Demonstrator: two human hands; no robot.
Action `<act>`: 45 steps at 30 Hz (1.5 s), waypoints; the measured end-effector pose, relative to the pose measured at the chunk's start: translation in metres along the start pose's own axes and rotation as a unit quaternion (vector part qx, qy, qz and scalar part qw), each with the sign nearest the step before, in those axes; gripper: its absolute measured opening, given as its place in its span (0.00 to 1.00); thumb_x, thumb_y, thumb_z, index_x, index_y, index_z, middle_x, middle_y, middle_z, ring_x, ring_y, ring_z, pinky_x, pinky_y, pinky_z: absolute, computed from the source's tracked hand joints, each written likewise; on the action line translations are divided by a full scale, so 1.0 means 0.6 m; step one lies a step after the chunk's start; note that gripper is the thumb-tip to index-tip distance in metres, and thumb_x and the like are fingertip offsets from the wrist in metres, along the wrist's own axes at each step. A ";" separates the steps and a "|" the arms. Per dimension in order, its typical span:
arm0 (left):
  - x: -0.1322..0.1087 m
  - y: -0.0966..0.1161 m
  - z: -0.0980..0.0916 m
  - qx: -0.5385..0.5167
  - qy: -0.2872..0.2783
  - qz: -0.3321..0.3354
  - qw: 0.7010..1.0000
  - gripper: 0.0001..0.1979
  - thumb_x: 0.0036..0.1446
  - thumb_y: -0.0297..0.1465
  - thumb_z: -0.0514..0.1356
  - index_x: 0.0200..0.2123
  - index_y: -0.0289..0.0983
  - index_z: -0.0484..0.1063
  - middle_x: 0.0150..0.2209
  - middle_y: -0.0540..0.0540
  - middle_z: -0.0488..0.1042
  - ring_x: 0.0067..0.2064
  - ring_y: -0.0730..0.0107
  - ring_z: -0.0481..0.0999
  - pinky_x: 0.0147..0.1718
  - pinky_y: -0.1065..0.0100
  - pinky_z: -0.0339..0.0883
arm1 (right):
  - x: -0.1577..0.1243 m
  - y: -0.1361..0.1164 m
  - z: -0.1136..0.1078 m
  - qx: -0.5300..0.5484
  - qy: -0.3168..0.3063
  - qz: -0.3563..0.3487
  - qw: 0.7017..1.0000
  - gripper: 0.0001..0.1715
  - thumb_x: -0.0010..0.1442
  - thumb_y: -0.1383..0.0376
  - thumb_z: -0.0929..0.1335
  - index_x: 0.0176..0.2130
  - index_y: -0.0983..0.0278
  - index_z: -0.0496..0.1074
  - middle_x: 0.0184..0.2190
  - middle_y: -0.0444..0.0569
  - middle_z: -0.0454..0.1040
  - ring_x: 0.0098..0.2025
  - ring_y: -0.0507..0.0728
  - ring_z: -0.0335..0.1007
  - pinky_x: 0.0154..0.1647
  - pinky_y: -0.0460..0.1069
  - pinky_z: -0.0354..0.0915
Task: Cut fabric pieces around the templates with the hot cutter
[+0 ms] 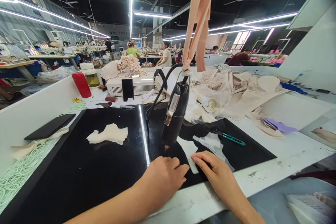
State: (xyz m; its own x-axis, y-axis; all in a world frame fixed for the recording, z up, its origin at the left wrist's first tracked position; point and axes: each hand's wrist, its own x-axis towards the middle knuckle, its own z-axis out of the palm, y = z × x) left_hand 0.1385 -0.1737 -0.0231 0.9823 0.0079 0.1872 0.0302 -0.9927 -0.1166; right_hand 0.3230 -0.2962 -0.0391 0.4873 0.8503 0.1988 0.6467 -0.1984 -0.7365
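My right hand (pixel 218 168) pinches the edge of a small white fabric piece (pixel 188 147) between thumb and fingers. Close on its left, my left hand (pixel 166 177) is curled closed by the lower edge of that piece; whatever its fingertips may hold is hidden. Just above my hands hangs a black-wrapped, corded tool (pixel 176 112), its tip pointing down near the fabric. Peach cloth strips (pixel 196 24) suspend it from above. A crumpled translucent sheet (pixel 210 143) lies beyond my right hand, with green-handled thread snips (pixel 231 138) farther right.
A cream fabric scrap (pixel 109 134) lies on the glossy black mat (pixel 105 168). Heaped beige garments (pixel 231 87) fill the back right. A white machine box (pixel 145 83), propped phone (pixel 127 90) and red container (pixel 81 84) stand behind. Another black phone-like slab (pixel 49 126) lies at left.
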 end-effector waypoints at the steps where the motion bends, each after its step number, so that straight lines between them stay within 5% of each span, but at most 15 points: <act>1: 0.004 0.003 0.003 0.011 0.008 -0.001 1.000 0.09 0.72 0.35 0.55 0.46 0.39 0.73 0.39 0.48 0.73 0.37 0.65 0.71 0.27 0.62 0.54 | 0.000 -0.001 -0.001 0.005 0.000 0.006 1.000 0.17 0.68 0.51 0.63 0.35 0.54 0.76 0.38 0.44 0.78 0.42 0.61 0.73 0.45 0.54 0.65; 8: 0.022 0.012 0.018 0.038 0.045 -0.028 0.998 0.17 0.68 0.46 0.59 0.49 0.41 0.73 0.34 0.49 0.70 0.36 0.67 0.70 0.28 0.64 0.52 | 0.012 -0.012 -0.010 0.050 0.030 0.021 0.998 0.17 0.62 0.48 0.66 0.31 0.55 0.77 0.36 0.45 0.79 0.40 0.61 0.74 0.44 0.53 0.66; 13: 0.024 0.011 0.023 -0.034 0.082 -0.045 0.995 0.17 0.68 0.47 0.58 0.49 0.41 0.72 0.33 0.51 0.71 0.33 0.66 0.71 0.28 0.63 0.55 | 0.046 -0.015 -0.016 0.115 0.058 0.049 0.990 0.20 0.59 0.45 0.69 0.35 0.58 0.77 0.20 0.43 0.74 0.20 0.56 0.68 0.23 0.49 0.64; 15: 0.025 0.012 0.024 -0.059 0.077 -0.061 0.993 0.16 0.68 0.47 0.57 0.47 0.42 0.72 0.33 0.50 0.72 0.32 0.65 0.72 0.29 0.63 0.55 | 0.066 -0.018 -0.017 0.160 0.071 0.055 0.983 0.23 0.59 0.44 0.70 0.36 0.60 0.76 0.21 0.44 0.77 0.18 0.55 0.67 0.20 0.48 0.65; 19: 0.028 0.010 0.024 -0.089 0.063 -0.067 0.992 0.15 0.69 0.45 0.56 0.45 0.42 0.73 0.34 0.48 0.73 0.32 0.64 0.73 0.29 0.62 0.57 | 0.114 -0.029 -0.012 0.262 0.126 0.043 0.956 0.28 0.56 0.41 0.71 0.37 0.62 0.75 0.38 0.53 0.83 0.34 0.61 0.81 0.29 0.50 0.76; 26: 0.031 0.006 0.029 -0.116 0.056 -0.073 0.989 0.16 0.69 0.45 0.56 0.49 0.42 0.74 0.34 0.48 0.74 0.34 0.62 0.76 0.32 0.63 0.62 | 0.173 -0.065 -0.021 0.367 0.244 -0.035 0.897 0.21 0.57 0.48 0.75 0.39 0.61 0.74 0.39 0.46 0.80 0.44 0.57 0.79 0.49 0.52 0.74; 32: 0.035 0.007 0.027 -0.131 0.044 -0.073 0.988 0.19 0.69 0.45 0.56 0.55 0.43 0.73 0.37 0.45 0.76 0.36 0.58 0.78 0.35 0.62 0.68 | 0.133 -0.126 -0.045 0.424 0.326 -0.115 0.837 0.13 0.59 0.53 0.73 0.35 0.59 0.73 0.35 0.42 0.74 0.38 0.53 0.73 0.45 0.50 0.70; 36: 0.025 -0.004 0.009 -0.205 0.032 -0.071 0.976 0.19 0.68 0.40 0.57 0.60 0.44 0.70 0.40 0.44 0.77 0.41 0.57 0.79 0.42 0.60 0.71 | 0.077 -0.157 -0.044 0.436 0.296 -0.104 0.843 0.11 0.63 0.56 0.71 0.33 0.59 0.74 0.32 0.45 0.69 0.35 0.53 0.67 0.35 0.47 0.67; 40: -0.005 -0.026 -0.004 -0.406 0.062 -0.095 0.907 0.19 0.68 0.31 0.55 0.60 0.42 0.71 0.44 0.44 0.78 0.46 0.63 0.78 0.49 0.63 0.70 | 0.028 -0.166 -0.023 0.409 0.211 -0.093 0.883 0.15 0.65 0.51 0.69 0.34 0.59 0.75 0.28 0.47 0.69 0.31 0.56 0.67 0.30 0.48 0.68; 45: -0.053 -0.053 -0.021 -0.681 0.092 -0.237 0.687 0.23 0.70 0.44 0.51 0.49 0.33 0.77 0.40 0.43 0.79 0.42 0.67 0.78 0.43 0.65 0.71 | -0.010 -0.168 0.027 0.395 0.086 -0.099 0.910 0.18 0.68 0.50 0.66 0.33 0.57 0.74 0.25 0.48 0.68 0.29 0.58 0.69 0.30 0.51 0.71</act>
State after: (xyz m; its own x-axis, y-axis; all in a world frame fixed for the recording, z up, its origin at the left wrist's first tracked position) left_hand 0.1042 -0.1442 -0.0130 0.8777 0.4786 0.0241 0.0146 -0.0770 0.9969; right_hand 0.2454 -0.2734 0.0234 0.5354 0.7298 0.4252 0.1415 0.4188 -0.8970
